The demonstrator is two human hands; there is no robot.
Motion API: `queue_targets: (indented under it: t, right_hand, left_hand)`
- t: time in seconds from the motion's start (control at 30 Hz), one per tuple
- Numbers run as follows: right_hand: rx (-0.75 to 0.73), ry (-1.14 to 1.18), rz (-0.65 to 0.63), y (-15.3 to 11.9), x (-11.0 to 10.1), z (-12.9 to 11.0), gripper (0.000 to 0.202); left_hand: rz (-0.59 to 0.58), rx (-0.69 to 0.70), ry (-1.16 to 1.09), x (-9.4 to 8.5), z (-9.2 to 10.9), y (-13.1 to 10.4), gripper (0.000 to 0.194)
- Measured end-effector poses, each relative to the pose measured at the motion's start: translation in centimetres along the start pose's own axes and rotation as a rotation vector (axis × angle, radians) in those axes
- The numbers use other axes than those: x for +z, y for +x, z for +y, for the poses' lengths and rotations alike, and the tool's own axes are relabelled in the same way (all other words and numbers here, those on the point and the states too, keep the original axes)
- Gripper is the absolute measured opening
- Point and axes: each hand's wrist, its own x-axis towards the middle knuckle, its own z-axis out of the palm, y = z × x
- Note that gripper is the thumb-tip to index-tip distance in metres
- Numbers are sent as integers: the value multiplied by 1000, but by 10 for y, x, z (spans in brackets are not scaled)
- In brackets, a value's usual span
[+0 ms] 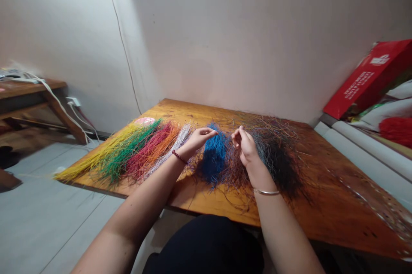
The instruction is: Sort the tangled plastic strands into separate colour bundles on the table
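Observation:
My left hand (202,137) is over the blue bundle of thin strands (215,156), its thumb and fingertips pressed together. My right hand (245,145) is raised above the brown and grey strands, fingers curled in towards the thumb. The two hands are a short way apart. Whatever either pinch holds is too thin to make out. Left of the blue bundle lie white strands (184,134), orange strands (160,150), dark red strands (141,156), green strands (124,156) and yellow strands (99,153). Reddish-brown strands (234,171) and black strands (285,168) lie to the right.
The bundles lie across a wooden table (331,218) set against a wall. A pinkish round item (144,121) is near the green strands. At right are a red box (367,78) and white rolls (373,149). A second table (38,91) with cables stands at far left.

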Motion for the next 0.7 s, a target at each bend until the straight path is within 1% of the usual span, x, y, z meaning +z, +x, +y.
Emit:
queue_targets:
  t: [0.2, 0.33, 0.4, 0.6, 0.7]
  right_hand:
    - [-47, 23, 113, 5, -6, -1, 36]
    - [-66, -21, 154, 7, -8, -2, 37]
    - [-69, -21, 167, 8, -8, -2, 36]
    - [-84, 13, 227, 6, -6, -4, 37]
    - [-99, -29, 244, 6, -5, -3, 38]
  left_hand:
    - [281, -33, -91, -2, -6, 5, 33]
    - [421, -5, -179, -3, -8, 7, 31]
    - [458, 11, -199, -4, -10, 9, 32]
    - [506, 74, -226, -7, -19, 14, 35]
    - [530, 47, -244, -7, -19, 14, 38]
